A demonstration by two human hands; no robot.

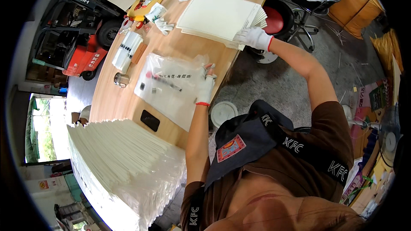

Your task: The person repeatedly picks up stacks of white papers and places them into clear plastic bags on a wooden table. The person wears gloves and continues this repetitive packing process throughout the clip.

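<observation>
My left hand point(206, 86), in a white glove with bare fingertips showing, is at the right edge of a clear plastic bag point(167, 86). Its fingers are closed on the crinkled film there. The bag lies flat on the wooden table, with dark print and a red mark. Farther off, my right hand point(254, 38), also gloved in white with a red cuff, grips the near right corner of a fanned stack of cream sheets point(218, 13). How many sheets it pinches is hidden.
A tall stack of plastic-wrapped cream sheets point(124, 154) stands at the near left. Beside it lie a black phone point(150, 120), a metal-and-glass jar point(121, 79) and white packets point(127, 51). Loose gloves point(163, 26) rest farther back. A red stool point(274, 20) and white bucket point(224, 114) flank the table edge.
</observation>
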